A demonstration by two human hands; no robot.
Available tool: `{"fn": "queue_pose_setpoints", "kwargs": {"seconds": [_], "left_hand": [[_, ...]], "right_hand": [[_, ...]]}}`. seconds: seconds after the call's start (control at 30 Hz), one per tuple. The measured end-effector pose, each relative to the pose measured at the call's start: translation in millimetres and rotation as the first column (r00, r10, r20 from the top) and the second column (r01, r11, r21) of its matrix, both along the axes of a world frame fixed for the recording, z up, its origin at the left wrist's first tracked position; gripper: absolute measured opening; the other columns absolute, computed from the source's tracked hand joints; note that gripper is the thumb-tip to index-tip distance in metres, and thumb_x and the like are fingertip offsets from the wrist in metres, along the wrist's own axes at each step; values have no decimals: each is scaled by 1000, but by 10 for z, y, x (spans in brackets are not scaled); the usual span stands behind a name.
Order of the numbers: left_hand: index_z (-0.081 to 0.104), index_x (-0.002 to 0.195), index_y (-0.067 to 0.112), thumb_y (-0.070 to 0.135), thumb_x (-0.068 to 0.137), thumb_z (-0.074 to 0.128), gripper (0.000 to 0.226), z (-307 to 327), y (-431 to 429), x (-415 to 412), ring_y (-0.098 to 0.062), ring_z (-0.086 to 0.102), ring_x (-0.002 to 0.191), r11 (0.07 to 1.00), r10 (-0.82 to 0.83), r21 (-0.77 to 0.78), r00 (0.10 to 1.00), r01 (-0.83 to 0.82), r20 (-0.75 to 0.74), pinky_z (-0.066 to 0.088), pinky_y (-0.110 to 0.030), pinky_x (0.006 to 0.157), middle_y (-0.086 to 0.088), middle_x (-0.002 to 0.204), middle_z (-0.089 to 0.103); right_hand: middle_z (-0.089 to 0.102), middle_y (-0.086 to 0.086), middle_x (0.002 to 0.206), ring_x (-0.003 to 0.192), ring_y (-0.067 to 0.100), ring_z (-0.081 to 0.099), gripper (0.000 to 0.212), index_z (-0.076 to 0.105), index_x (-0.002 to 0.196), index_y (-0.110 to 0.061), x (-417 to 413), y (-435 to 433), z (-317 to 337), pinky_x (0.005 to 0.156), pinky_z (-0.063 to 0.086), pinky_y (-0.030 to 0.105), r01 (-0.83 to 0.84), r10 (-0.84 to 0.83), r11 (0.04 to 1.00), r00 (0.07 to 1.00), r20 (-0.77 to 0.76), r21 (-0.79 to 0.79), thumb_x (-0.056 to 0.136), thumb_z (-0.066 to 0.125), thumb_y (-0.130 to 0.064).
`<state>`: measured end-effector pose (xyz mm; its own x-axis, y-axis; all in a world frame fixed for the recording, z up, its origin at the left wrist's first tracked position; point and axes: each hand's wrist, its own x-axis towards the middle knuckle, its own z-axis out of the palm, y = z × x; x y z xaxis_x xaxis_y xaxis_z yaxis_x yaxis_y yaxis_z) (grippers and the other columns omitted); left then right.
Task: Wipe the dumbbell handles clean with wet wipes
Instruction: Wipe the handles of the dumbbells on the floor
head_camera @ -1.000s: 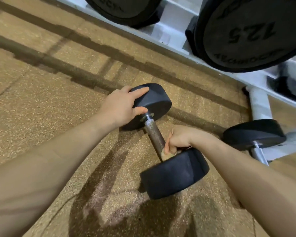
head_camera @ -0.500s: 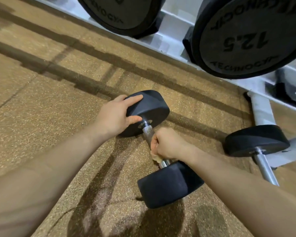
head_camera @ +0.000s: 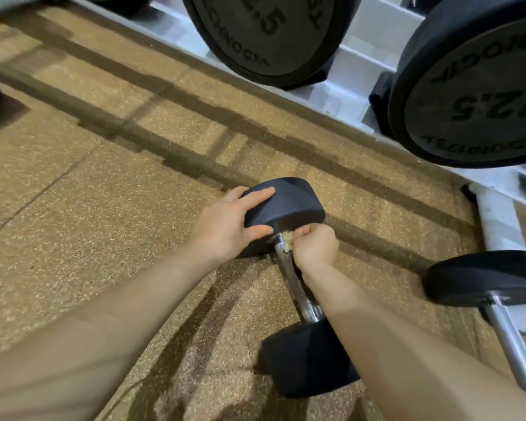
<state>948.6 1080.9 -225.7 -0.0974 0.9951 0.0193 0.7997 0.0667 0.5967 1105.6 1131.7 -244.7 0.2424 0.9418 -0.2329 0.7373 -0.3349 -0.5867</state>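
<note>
The fingers (head_camera: 314, 231) of the right hand (head_camera: 315, 249) are curled tight round a crumpled wet wipe (head_camera: 287, 238), pinching it against the handle (head_camera: 289, 268) at its far end, just under the far head (head_camera: 289, 208). The left hand (head_camera: 225, 229), at 9 o'clock of the right, rests on that head. Its fingers (head_camera: 260, 192) lie nearly straight across the rim with the thumb against the inner face, and they close round nothing.

The dumbbell (head_camera: 302, 302) lies on the speckled floor (head_camera: 88, 192). Its knurled metal handle runs from 12 o'clock down toward 6 o'clock, where the near head (head_camera: 301, 363) sits partly behind the right forearm.

At 3 o'clock of it, well apart, a second dumbbell (head_camera: 483, 281) lies on the floor, showing one black head and a chrome bar.

From 12 to 2 o'clock stands a white rack (head_camera: 365, 68). In it rest two large black weights — the left rack dumbbell (head_camera: 255, 34) and the right rack dumbbell (head_camera: 474, 95). Both round faces carry raised lettering, and the right one reads 12.5.
</note>
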Motion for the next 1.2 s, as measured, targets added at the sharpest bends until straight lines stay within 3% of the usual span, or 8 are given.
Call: {"fn": "queue_pose_setpoints", "kwargs": {"seconds": [0.2,0.3,0.4,0.6,0.77,0.87,1.03,1.2], "left_hand": [[29,147,47,44,89,65,69,120,39,20,-28,26,143,984,-32,-173,996,47,84,27,-38,113,-5,159,23],[44,142,38,36,86,69,62,416,-124,-96,-25,23,146,948,40,-312,952,60,305,23,-37,118,-7,160,23],[62,125,26,32,89,68,37,988,-562,-270,-9,59,113,935,262,-354,702,-15,662,48,-26,96,2,127,61],[69,103,18,38,76,80,36,2341,-1524,-557,-23,66,92,885,464,-411,357,-219,810,56,-38,83,-6,104,68],[75,87,13,20,91,65,13,3412,-2126,-654,-17,69,83,724,585,-459,107,-515,804,57,-28,79,-2,87,74],[75,85,14,20,95,61,18,3926,-2476,-786,-19,68,78,635,611,-528,-51,-564,790,58,-33,78,-6,85,74],[71,82,12,14,94,61,15,4597,-3042,-1082,-14,65,59,526,546,-573,-267,-628,794,49,-20,49,-7,72,71],[71,73,19,40,93,58,32,5000,-3484,-1545,-11,59,58,421,493,-577,-357,-700,793,51,-22,56,-2,68,66]], "right_hand": [[67,6,94,91,26,63,14,67,93,-12,-12,-183,232,76,47,31,-465,437,885,828,352,-6,89,55,-6],[68,2,76,67,11,62,16,69,77,-6,-54,-316,642,61,44,22,-347,340,938,929,-147,-24,87,61,2],[72,13,80,69,14,67,7,69,85,0,-251,-557,1322,67,54,24,-219,42,952,785,-618,-213,86,63,4],[73,11,84,78,16,71,15,67,90,-2,-825,-1093,2780,78,58,28,-325,-256,827,508,-822,-458,94,55,-10],[75,7,98,93,19,71,45,64,114,-9,-1161,-1536,3834,87,53,34,-652,110,645,595,-796,-398,70,75,-13],[75,8,93,85,21,72,32,68,107,-11,-1448,-1789,4423,79,54,37,-735,311,559,615,-724,-384,77,75,-5],[75,13,88,83,28,72,18,74,100,-9,-2041,-2145,5234,77,57,35,-857,483,349,512,-711,-380,87,68,-19],[70,3,79,72,13,65,6,73,91,-14,-2726,-2500,5579,68,52,26,-928,718,249,369,-590,-278,86,70,-14]]}}
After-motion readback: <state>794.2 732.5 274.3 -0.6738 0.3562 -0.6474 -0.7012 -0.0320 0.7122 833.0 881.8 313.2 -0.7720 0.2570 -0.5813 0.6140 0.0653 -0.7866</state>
